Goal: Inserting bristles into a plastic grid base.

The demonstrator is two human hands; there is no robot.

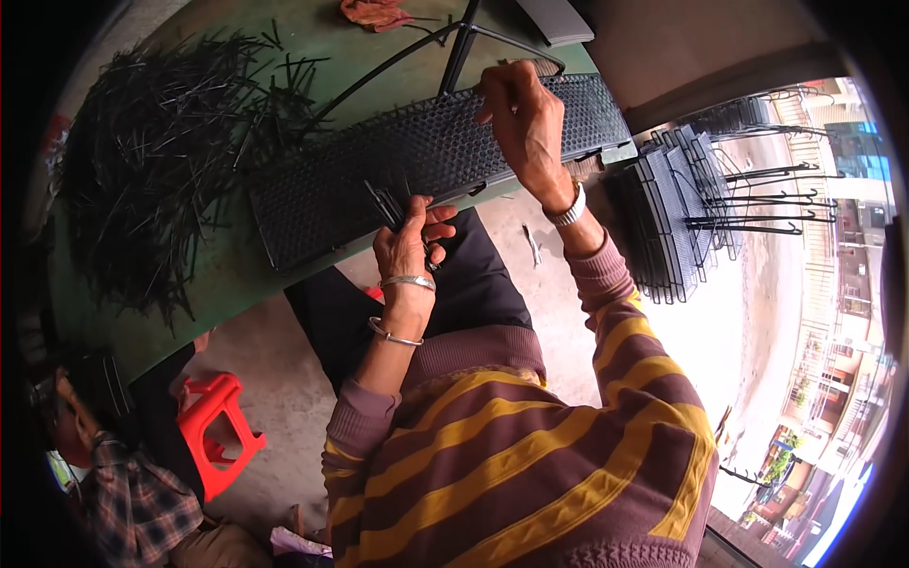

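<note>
A long black mesh panel point(379, 156) lies slantwise across the green table in front of me, its near edge reaching the table's rim. In my left hand point(407, 241), near that edge, is a small bunch of thin black strips point(382, 204), their ends poking out above the thumb. Over the right part of the mesh my right hand point(527, 128) is raised, its fingers curled together by the far edge. Whatever its fingertips pinch, if anything, is hidden. Thin black legs of a frame point(458, 57) rise behind the panel.
A big heap of thin black strips point(151, 161) covers the table's point(170, 336) left side. An orange-red cloth point(376, 13) lies at the far edge. Stacked black mesh racks point(663, 208) with hooked rods stand at right. Lower left are a red stool point(220, 431) and a person in plaid point(137, 497).
</note>
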